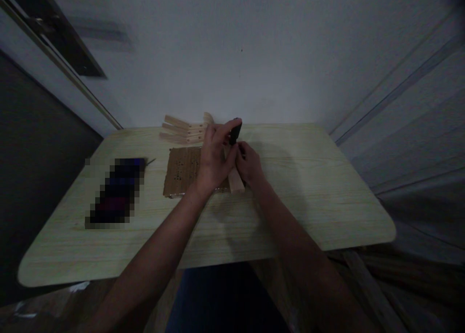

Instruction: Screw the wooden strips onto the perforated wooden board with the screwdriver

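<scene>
My left hand (216, 156) is closed around a dark object, and a black, narrow end of it (236, 132) sticks up past the fingers. Its kind is hard to make out in the dim light. Close beside it, my right hand (250, 164) has its fingers curled in against a pale wooden strip (236, 182), whose near end shows below both hands. Whatever the right fingertips pinch is hidden. Under the left hand and the strip lies a piece of corrugated cardboard (181, 170) with several small dark holes.
Behind the cardboard, several flat wooden pieces (178, 129) with dark holes fan out near the wall (276, 81). On the left, a blurred-out dark item (116, 192) lies on the light wood-grain table (319, 192), with a thin pointed thing (151, 161) by its far end.
</scene>
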Demonstrator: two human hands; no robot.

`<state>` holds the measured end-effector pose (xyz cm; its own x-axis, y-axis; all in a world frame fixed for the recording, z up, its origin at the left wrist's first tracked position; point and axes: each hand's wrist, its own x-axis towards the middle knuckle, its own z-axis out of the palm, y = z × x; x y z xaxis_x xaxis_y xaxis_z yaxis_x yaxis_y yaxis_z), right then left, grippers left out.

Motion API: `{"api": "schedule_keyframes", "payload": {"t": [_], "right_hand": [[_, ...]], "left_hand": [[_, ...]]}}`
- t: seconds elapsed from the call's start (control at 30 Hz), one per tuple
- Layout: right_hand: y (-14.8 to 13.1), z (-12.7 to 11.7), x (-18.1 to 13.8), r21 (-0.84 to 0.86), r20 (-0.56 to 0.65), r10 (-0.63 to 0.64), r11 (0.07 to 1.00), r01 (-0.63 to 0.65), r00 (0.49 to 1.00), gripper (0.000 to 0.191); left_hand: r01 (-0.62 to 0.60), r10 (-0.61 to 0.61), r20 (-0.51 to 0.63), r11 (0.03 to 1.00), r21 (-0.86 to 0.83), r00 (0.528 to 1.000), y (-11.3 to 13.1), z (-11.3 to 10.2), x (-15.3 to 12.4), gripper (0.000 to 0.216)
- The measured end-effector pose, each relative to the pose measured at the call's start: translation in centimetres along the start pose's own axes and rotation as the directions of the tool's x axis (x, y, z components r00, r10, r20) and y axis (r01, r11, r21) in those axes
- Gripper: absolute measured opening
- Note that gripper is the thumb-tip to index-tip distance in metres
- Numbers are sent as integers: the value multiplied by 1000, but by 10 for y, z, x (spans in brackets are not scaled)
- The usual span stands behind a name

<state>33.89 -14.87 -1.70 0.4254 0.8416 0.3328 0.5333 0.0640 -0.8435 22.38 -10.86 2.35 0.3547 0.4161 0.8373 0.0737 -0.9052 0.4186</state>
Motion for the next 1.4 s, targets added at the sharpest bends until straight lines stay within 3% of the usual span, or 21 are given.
{"api": "schedule_keyframes", "payload": {"t": [0.7, 0.93, 1.2, 1.4], "right_hand": [[-3, -1, 0, -6, -6, 4, 1000, -4, 1000, 22], [-4, -1, 0, -29, 7, 16, 999, -16, 1000, 22], [-1, 0, 0, 1, 6, -10, 1000, 10, 1000, 22], [-3, 0, 0, -3, -2, 6, 1000, -6, 1000, 22]], "left_hand": [[37, -38, -37, 999, -22, 999, -10, 3, -1, 44], [53, -49, 50, 994, -94, 998, -5, 1, -2, 45], [47, -48, -34, 999, -19, 998, -8, 2, -1, 43], [32, -33, -23, 998, -48, 999, -8, 3, -2, 47]]}}
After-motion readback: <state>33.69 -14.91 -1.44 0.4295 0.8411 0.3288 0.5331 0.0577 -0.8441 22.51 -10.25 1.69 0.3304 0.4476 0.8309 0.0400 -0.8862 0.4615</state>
